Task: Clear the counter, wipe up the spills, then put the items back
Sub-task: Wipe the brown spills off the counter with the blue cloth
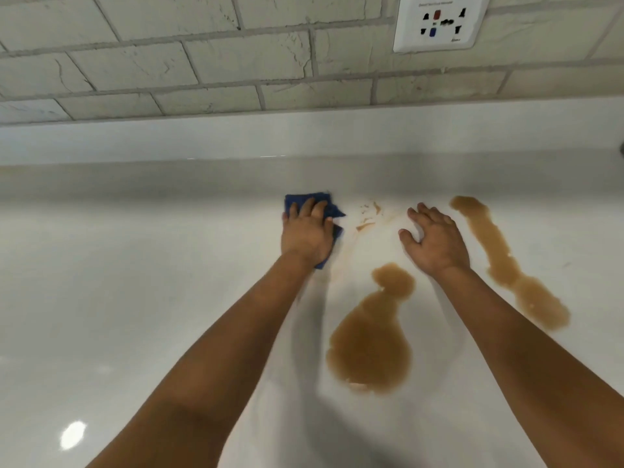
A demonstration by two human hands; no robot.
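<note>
My left hand (307,231) presses flat on a dark blue cloth (297,200) lying on the white counter (135,282), near its back. My right hand (434,239) rests open on the counter to the right, fingers spread, holding nothing. Between the two hands are faint brown smears (369,217). A large brown puddle (371,342) lies between my forearms. A long brown streak (499,261) runs to the right of my right hand.
A low white upstand (304,136) runs along the counter's back under a grey tiled wall (202,62). A white socket plate (442,21) is on the wall at the upper right.
</note>
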